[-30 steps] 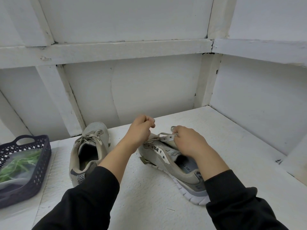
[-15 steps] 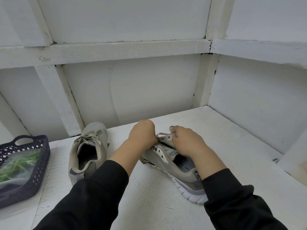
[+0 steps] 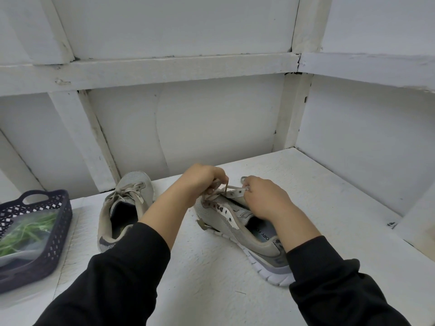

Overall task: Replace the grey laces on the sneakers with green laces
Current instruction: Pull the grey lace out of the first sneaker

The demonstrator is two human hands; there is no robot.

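Two grey sneakers lie on the white table. The right sneaker (image 3: 237,225) lies at the middle, tilted onto its side, its grey lace (image 3: 213,196) partly undone. My left hand (image 3: 202,182) pinches a strand of that lace above the toe end. My right hand (image 3: 263,198) grips the eyelet flap (image 3: 235,192) on the far side of the shoe. The left sneaker (image 3: 124,208) stands upright to the left, its grey lace (image 3: 128,192) still tied. Green laces (image 3: 26,231) lie in a clear bag inside a dark basket at the far left.
The dark blue perforated basket (image 3: 60,222) stands at the table's left edge. White walls with wooden beams close in the table (image 3: 211,274) at the back and right. A step in the surface sits at the right (image 3: 400,222).
My left hand dipped to the shoe's eyelets, then rose a little with a lace strand pinched. My right hand stayed on the eyelet flap.
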